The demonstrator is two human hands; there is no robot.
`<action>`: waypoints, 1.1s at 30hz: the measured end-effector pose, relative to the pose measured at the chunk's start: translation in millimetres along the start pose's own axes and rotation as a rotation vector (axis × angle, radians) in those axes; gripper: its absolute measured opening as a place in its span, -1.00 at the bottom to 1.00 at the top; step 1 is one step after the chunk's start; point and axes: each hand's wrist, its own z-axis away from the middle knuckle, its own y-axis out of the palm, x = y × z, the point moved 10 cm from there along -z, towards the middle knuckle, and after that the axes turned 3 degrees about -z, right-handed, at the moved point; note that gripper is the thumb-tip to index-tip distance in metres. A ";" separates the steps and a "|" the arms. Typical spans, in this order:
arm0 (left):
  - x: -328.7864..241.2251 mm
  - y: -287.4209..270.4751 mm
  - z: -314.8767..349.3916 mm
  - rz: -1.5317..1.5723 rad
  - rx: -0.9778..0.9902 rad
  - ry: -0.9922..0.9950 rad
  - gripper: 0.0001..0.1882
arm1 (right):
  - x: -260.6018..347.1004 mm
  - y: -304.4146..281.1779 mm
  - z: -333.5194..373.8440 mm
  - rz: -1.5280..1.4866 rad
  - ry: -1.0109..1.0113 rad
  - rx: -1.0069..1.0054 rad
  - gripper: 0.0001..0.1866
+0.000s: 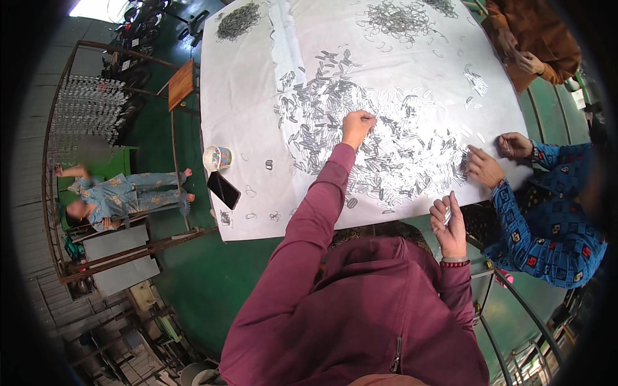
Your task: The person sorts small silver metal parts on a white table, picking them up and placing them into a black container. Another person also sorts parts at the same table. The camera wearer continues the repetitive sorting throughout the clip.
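A wide pile of small, flat, silvery metal pieces [322, 96] lies on the white-covered table [238, 116]. Over the middle of it is my left hand [358, 127], its fingertips pinched together; whatever they hold is too small to make out. My right hand [452, 231] is raised at the table's near edge, right of my body, with the fingers curled. A small silvery metal piece [447, 217] shows against those fingers, and others may be hidden in the palm. Both my arms wear maroon sleeves.
Close on my right, a co-worker's hands [486, 166] work at the pile's edge. Another person's hands [521, 59] are at the far right corner. Heaps of wire rings [396, 20] lie at the back. A paper cup [217, 157] and phone [224, 190] sit at the left edge.
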 end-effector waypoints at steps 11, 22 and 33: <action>-96.4 7.1 154.3 -0.071 0.220 0.337 -0.77 | -53.2 16.5 -72.8 0.125 -0.063 -0.096 -0.82; 21.6 9.8 113.8 -0.851 0.212 0.645 -0.50 | -49.1 30.1 -51.4 0.008 0.040 0.029 -0.61; -1.5 -36.0 94.4 -0.678 0.046 0.519 -0.53 | -54.7 34.0 -43.4 -0.053 -0.030 -0.021 -0.63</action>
